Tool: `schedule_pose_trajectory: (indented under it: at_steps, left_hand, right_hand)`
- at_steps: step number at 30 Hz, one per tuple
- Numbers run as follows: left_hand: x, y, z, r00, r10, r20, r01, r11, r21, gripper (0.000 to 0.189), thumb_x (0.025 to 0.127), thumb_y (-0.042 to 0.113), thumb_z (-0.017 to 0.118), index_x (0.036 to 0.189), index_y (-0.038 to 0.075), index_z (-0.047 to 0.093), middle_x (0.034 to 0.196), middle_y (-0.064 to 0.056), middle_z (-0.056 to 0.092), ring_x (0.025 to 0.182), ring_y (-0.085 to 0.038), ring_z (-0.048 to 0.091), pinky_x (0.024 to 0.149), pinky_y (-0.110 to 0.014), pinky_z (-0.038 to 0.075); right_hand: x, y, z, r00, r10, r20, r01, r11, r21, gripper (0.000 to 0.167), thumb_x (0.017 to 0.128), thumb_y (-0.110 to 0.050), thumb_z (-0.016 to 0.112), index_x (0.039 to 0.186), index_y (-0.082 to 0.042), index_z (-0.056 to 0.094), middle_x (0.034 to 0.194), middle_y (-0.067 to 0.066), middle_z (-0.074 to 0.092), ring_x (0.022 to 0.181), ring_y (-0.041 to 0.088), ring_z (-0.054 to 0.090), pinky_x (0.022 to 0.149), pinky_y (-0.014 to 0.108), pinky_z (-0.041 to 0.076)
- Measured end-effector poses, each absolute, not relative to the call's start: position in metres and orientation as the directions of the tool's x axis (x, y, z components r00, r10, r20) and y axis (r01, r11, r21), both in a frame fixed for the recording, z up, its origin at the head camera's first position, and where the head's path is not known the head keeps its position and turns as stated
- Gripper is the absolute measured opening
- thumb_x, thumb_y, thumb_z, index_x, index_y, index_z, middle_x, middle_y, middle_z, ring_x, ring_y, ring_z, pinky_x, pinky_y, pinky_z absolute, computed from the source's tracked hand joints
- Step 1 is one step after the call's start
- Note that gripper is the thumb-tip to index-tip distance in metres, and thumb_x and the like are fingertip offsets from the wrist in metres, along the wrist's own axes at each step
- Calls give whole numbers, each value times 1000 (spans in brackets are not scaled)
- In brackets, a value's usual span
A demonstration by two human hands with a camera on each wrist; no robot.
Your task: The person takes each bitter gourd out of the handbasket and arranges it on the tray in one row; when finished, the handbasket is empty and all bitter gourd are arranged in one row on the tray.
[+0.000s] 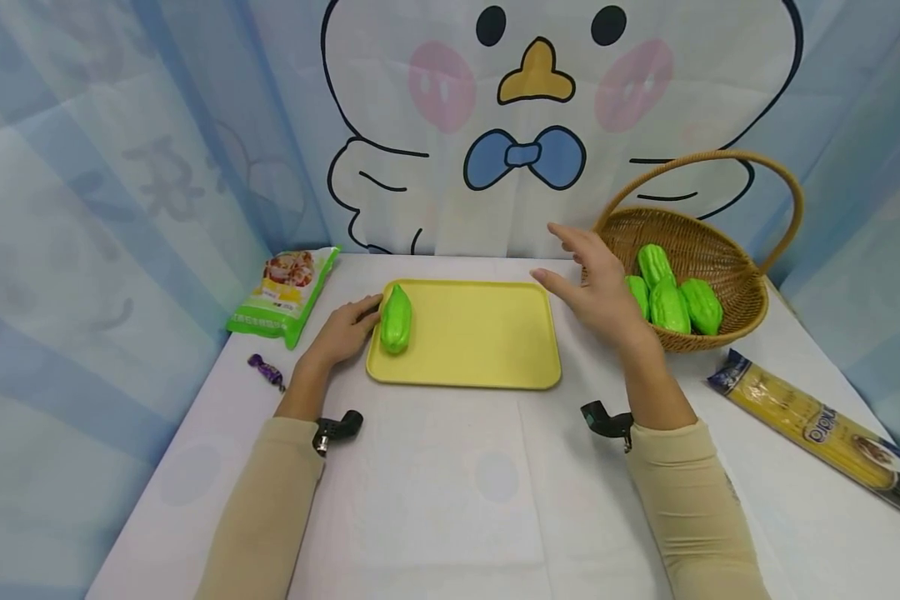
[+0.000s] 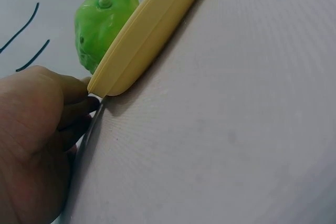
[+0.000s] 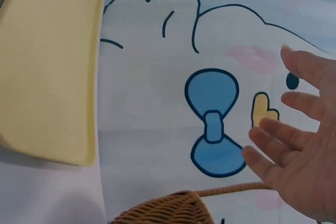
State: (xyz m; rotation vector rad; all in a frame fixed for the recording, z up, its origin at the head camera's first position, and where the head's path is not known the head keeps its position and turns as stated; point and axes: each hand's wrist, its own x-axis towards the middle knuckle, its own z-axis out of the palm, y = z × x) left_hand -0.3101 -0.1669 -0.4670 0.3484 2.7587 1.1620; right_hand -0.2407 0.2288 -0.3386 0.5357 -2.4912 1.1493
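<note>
My left hand (image 1: 345,329) rests at the left edge of a yellow tray (image 1: 480,333), its fingers touching the rim. On the tray's left end lies a glossy, bumpy green model vegetable (image 1: 396,319), like a short bitter melon. The left wrist view shows the same vegetable (image 2: 105,27) above the tray's side (image 2: 139,40), beside my fingers. My right hand (image 1: 600,287) is raised between the tray and a wicker basket (image 1: 742,300), fingers spread and holding nothing. Several similar green vegetables (image 1: 669,307) lie in the basket; the hand partly hides one.
A green-and-white snack bag (image 1: 285,292) and a purple-wrapped candy (image 1: 266,372) lie to the left. A long pack of spaghetti (image 1: 817,429) lies at the right, below the basket with its tall handle (image 1: 795,200). A printed curtain (image 1: 525,217) hangs behind the table.
</note>
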Motion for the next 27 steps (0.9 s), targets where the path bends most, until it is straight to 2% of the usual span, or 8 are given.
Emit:
schedule_pose_trajectory:
  at_steps: [6,13,20,22,27]
  left_hand:
    - [-310,-168,-468,-969,244,-39,144,686,713,51,113,33,42,163,19,38,169,-9,35,160,-30,26,135,-50,11]
    - [-307,-169,-467,-969,243,-47,136,680,721,52,113,34,43,163,20,39,169,-9,35,160,-31,26,135,-52,13]
    - [-308,-167,-467,-967,250,-41,144,676,723,52,113,34,43,162,18,39,169,-10,35,160,-30,27,135,-51,12]
    - [-307,-167,-466,-967,251,-39,146,674,724,52,113,34,44,162,18,39,169,-10,35,160,-31,27,135,-51,13]
    - [-307,-166,-466,-967,251,-43,143,676,723,52,113,34,43,163,18,39,169,-11,34,160,-31,26,135,-52,12]
  right_hand:
    - [-243,248,-333,-886,-145,441,-432,605,-668,62,99,-20,74,155,-11,50,150,16,53,131,35,53,113,61,46]
    - [-243,274,-332,-897,-73,436,-390,594,-703,59,100,-21,73,153,-9,52,151,18,52,141,36,48,117,60,43]
    - [-241,300,-334,-913,33,406,-292,639,-711,59,101,-35,70,154,-15,53,151,13,53,134,32,51,107,40,49]
    - [-240,308,-334,-924,46,379,-262,645,-718,61,101,-38,69,155,-17,51,154,13,51,138,33,50,109,43,48]
    - [-240,328,-337,-956,71,284,-167,665,-728,68,102,-46,65,161,-20,42,162,15,41,145,42,42,114,63,42]
